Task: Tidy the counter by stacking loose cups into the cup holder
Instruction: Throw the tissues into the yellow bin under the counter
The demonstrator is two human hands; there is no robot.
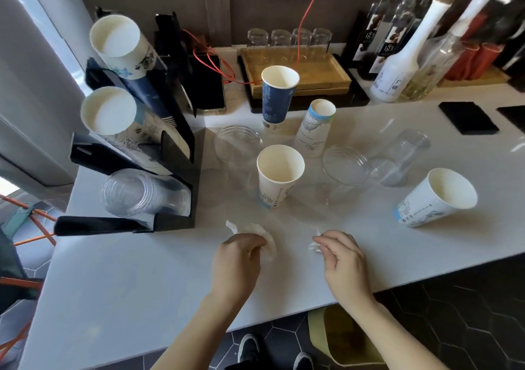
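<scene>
The cup holder (181, 154) stands at the left end of the bench (142, 284) and already carries three stacks: two stacks of paper cups in its upper slots (118, 39) and (109, 111), and one stack of clear plastic cups (133, 193) in the bottom slot. The greater part of the task appears to remain. Loose on the bench are a blue paper cup (277, 97) standing upright, a white paper cup (279, 173) upright near the centre, a second white paper cup (315, 128) standing upside down just behind it, and a third white paper cup (434, 199) lying tilted on its side at the right. Three clear plastic cups are also loose: one (237, 151) left of the central paper cup, one (342, 171) to its right, and one (403, 156) lying on its side further right. The left hand (241, 259) is closed around a crumpled white tissue (268, 244), pressing it to the bench. The right hand (341, 259) pinches a smaller scrap of tissue (314, 246) between fingertips. Neither hand touches a cup. Seven loose cups are left to sort by type and nest into the matching stacks.
</scene>
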